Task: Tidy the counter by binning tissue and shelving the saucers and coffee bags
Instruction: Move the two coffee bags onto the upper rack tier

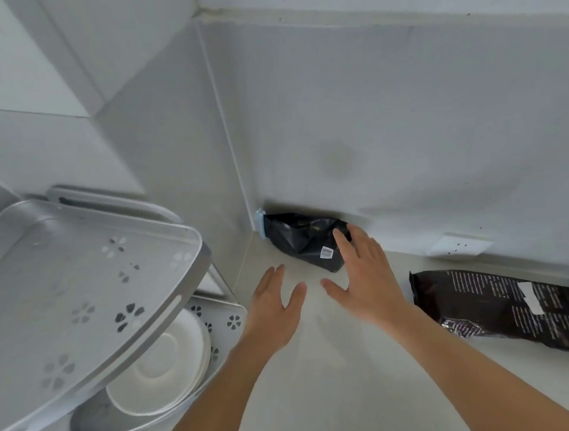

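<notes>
A crumpled black coffee bag (300,238) with a pale blue clip lies in the far corner of the counter against the wall. My right hand (364,273) is open, its fingertips at the bag's right end. My left hand (275,305) is open too, hovering over the counter just in front of the bag and holding nothing. A second, larger dark coffee bag (511,309) lies flat on the counter at the right. White saucers (162,367) are stacked on the lower tier of the grey metal rack (181,234) at the left.
The rack's upper tier (75,278), with flower-shaped cut-outs, overhangs the saucers and carries nothing. A white wall socket (457,245) sits low on the back wall between the two bags. Walls close the corner behind and to the left.
</notes>
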